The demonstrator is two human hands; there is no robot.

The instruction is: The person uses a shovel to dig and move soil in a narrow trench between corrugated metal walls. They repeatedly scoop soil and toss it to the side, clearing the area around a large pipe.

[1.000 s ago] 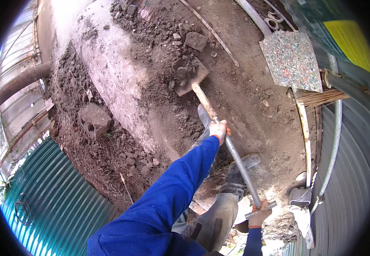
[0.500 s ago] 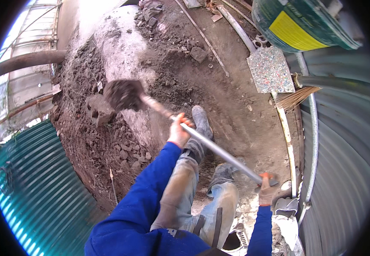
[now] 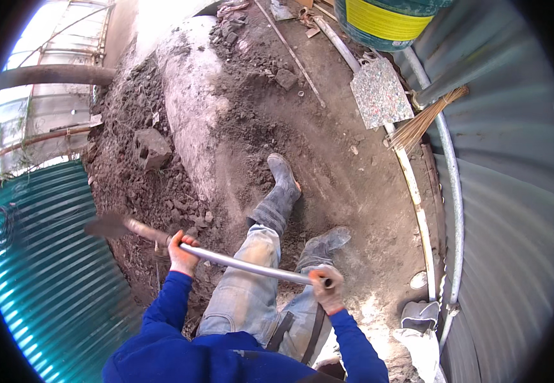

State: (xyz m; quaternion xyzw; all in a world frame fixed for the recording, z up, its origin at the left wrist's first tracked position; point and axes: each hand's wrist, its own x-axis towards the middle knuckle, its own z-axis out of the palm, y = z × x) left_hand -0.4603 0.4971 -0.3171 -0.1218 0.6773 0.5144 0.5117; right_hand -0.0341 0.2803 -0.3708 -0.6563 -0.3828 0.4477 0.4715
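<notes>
A long-handled shovel (image 3: 251, 264) lies across my thighs' line, its blade toward the left and the pipe end of its handle at the right. My left hand (image 3: 182, 253), in an orange-and-pale glove, is wrapped round the shaft close to the blade. Gloved the same way, my right hand (image 3: 328, 290) grips the handle near its open end. The dark blade (image 3: 107, 226) is smeared by motion and seen nearly edge-on, over the edge of the green corrugated sheet (image 3: 41, 255); I cannot tell whether soil is on it.
Loose soil and stones (image 3: 156, 153) bank up on the left beside a pale concrete hump (image 3: 191, 108). At right, a speckled board (image 3: 381, 94), a twig broom (image 3: 427, 121) and white pipes (image 3: 419, 217) line the grey corrugated wall (image 3: 507, 255). A green bucket (image 3: 382, 22) stands at top right.
The shovel has swung left and toward my body, from over the concrete hump to the green sheet. Both hands moved left with it; the soil seen on its blade no longer shows.
</notes>
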